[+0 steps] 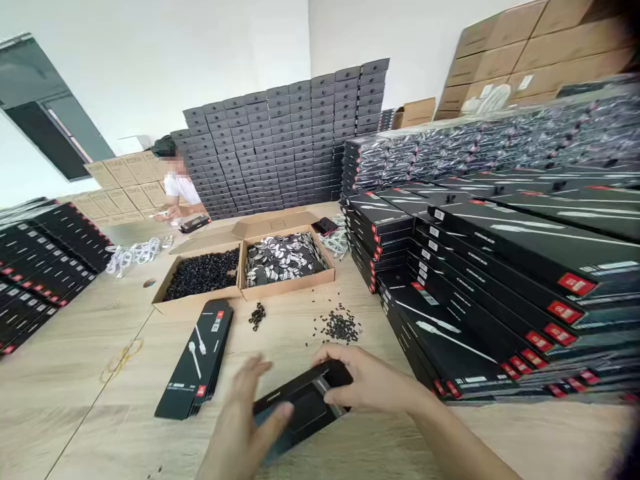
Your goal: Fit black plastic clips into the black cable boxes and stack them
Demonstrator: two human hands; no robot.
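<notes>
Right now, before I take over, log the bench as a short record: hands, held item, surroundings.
Right hand: grips the dark box at its right end
Left hand: blurred, thumb over the box's left end; contact unclear
Loose parts: larger black pile and smaller black cluster, beyond the hands
Left: carton stack showing cable pictures
Beyond parts: left tray, black pieces; right tray, black-and-white pieces
Right: stacked black boxes
Far side: co-worker in white

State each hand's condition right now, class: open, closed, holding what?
Left hand: open, at the black box; contact unclear.
Right hand: closed, holding the black box.
</notes>
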